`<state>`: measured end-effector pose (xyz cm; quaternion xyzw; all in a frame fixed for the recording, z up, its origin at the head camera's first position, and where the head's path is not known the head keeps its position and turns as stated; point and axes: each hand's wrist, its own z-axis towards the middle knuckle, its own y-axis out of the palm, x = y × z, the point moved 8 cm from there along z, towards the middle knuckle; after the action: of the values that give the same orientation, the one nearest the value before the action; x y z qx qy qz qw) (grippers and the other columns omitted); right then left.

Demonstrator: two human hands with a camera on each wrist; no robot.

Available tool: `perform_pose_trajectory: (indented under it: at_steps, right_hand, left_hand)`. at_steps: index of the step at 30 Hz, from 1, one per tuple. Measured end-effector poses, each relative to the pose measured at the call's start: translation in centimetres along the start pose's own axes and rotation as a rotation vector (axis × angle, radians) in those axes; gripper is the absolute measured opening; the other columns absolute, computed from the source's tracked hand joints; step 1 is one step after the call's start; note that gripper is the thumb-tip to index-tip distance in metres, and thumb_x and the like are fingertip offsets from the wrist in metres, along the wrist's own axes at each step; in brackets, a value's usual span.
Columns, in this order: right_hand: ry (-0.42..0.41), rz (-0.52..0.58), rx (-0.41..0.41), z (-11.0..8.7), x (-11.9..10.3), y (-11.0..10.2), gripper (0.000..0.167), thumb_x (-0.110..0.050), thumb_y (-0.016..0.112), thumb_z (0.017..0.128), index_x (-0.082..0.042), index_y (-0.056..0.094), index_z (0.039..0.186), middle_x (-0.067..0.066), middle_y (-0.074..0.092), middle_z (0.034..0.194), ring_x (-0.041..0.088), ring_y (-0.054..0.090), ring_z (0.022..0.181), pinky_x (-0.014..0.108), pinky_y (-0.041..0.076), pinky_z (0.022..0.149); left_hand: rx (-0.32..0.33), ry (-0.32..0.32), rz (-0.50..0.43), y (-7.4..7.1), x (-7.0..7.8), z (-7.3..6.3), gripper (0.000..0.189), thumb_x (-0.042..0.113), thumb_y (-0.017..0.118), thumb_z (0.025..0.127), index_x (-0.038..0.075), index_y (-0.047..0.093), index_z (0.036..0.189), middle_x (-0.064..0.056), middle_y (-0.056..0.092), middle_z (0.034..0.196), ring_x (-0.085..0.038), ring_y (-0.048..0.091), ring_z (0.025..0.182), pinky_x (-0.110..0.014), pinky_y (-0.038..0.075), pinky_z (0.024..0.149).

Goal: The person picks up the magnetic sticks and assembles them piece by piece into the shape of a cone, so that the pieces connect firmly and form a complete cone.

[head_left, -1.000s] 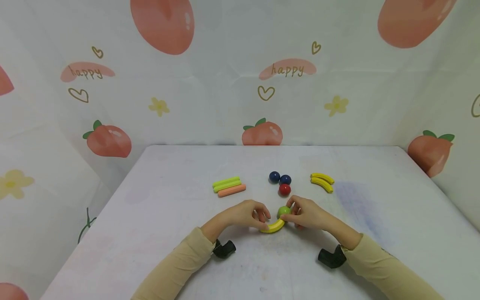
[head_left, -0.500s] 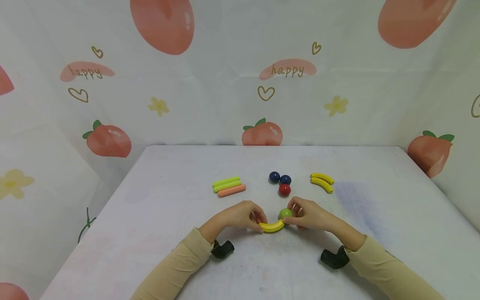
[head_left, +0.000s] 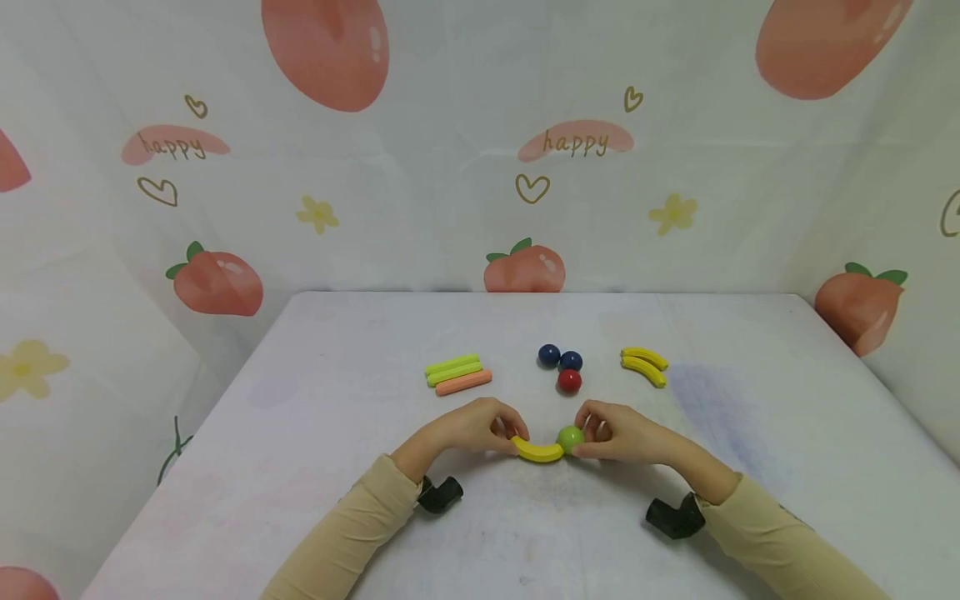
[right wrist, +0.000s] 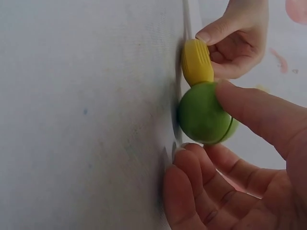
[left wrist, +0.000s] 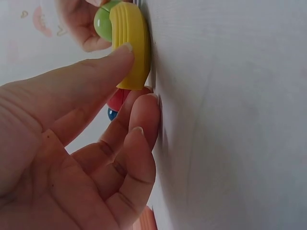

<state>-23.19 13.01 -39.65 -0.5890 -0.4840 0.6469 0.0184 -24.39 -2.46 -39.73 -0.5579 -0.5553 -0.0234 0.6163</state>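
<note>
A yellow toy banana (head_left: pixel 538 452) lies on the table, its ends curving upward in the head view. My left hand (head_left: pixel 480 427) pinches its left end; the thumb presses on its ridged side in the left wrist view. Against the banana's right end sits a green ball (head_left: pixel 571 439) with a groove round it, seen in the right wrist view. My right hand (head_left: pixel 622 433) holds that ball between thumb and fingers. Just beyond the hands are a red ball (head_left: pixel 569 382) and two dark blue balls (head_left: pixel 549 356).
Two lime-green sticks (head_left: pixel 453 367) and an orange stick (head_left: pixel 463 382) lie side by side at the left. Two more yellow toy bananas (head_left: pixel 643 370) lie at the right. A patterned cloth (head_left: pixel 420 200) hangs behind the white table (head_left: pixel 360 333).
My left hand has drawn the banana slightly left. The right hand has shifted from the banana's end to the green ball, which now sits slightly nearer, at the banana's tip.
</note>
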Motion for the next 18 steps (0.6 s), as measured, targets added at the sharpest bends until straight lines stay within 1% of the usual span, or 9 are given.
perform_pose_trajectory:
  at_steps: [5,7,9,12,13,16,18]
  right_hand:
    - [-0.020,-0.003,-0.030,-0.1,0.4,-0.2,0.031,-0.025,0.069,0.084,-0.007,0.052,0.102,0.000,0.056,0.082,0.007,0.055,0.065,0.019,0.047,0.061]
    - [-0.030,-0.013,-0.021,-0.1,0.6,-0.6,0.031,-0.025,0.069,0.083,-0.006,0.053,0.103,0.000,0.057,0.083,0.007,0.055,0.067,0.020,0.048,0.062]
    - [-0.025,-0.024,0.005,-0.2,0.9,-1.3,0.032,-0.025,0.070,0.083,-0.006,0.054,0.104,0.000,0.058,0.085,0.008,0.056,0.069,0.020,0.048,0.063]
    - [-0.013,-0.047,0.086,-0.2,1.3,-2.9,0.032,-0.024,0.069,0.083,-0.003,0.056,0.104,0.002,0.060,0.085,0.010,0.056,0.070,0.021,0.048,0.063]
    - [0.003,-0.048,0.119,-0.2,1.6,-3.5,0.032,-0.023,0.069,0.083,-0.002,0.056,0.104,0.003,0.060,0.085,0.010,0.056,0.070,0.021,0.048,0.063]
    - [0.054,-0.066,0.241,-0.3,2.8,-5.5,0.031,-0.021,0.068,0.084,0.001,0.057,0.103,0.007,0.060,0.085,0.012,0.057,0.069,0.022,0.047,0.062]
    - [0.086,-0.086,0.325,-0.6,3.5,-6.8,0.030,-0.018,0.068,0.084,0.003,0.058,0.103,0.010,0.061,0.086,0.015,0.058,0.071,0.025,0.048,0.065]
  left_hand:
    - [-0.008,-0.007,-0.002,0.1,-0.1,0.0,0.016,0.007,0.068,0.084,0.008,0.068,0.099,-0.003,0.061,0.085,-0.008,0.049,0.070,-0.014,0.040,0.060]
    - [-0.008,-0.007,-0.004,0.1,-0.2,0.0,0.015,0.008,0.068,0.084,0.009,0.068,0.099,-0.003,0.061,0.085,-0.008,0.049,0.070,-0.015,0.040,0.060]
    - [-0.008,-0.007,-0.005,0.1,-0.3,0.0,0.015,0.008,0.067,0.084,0.009,0.068,0.099,-0.003,0.061,0.085,-0.008,0.049,0.071,-0.015,0.040,0.061]
    - [-0.007,-0.002,-0.004,0.1,-0.3,-0.1,0.015,0.008,0.067,0.084,0.009,0.067,0.099,-0.003,0.060,0.085,-0.008,0.049,0.071,-0.016,0.040,0.061]
    - [-0.006,0.000,-0.001,0.1,-0.3,-0.1,0.015,0.008,0.067,0.084,0.009,0.067,0.099,-0.003,0.060,0.084,-0.008,0.049,0.071,-0.016,0.040,0.061]
    - [-0.004,0.002,0.007,0.1,-0.3,0.0,0.015,0.008,0.067,0.084,0.010,0.067,0.099,-0.002,0.059,0.084,-0.008,0.049,0.072,-0.015,0.040,0.063]
    - [-0.002,0.001,0.012,0.1,-0.3,0.0,0.015,0.008,0.067,0.084,0.010,0.067,0.099,-0.001,0.059,0.084,-0.009,0.049,0.072,-0.015,0.040,0.064]
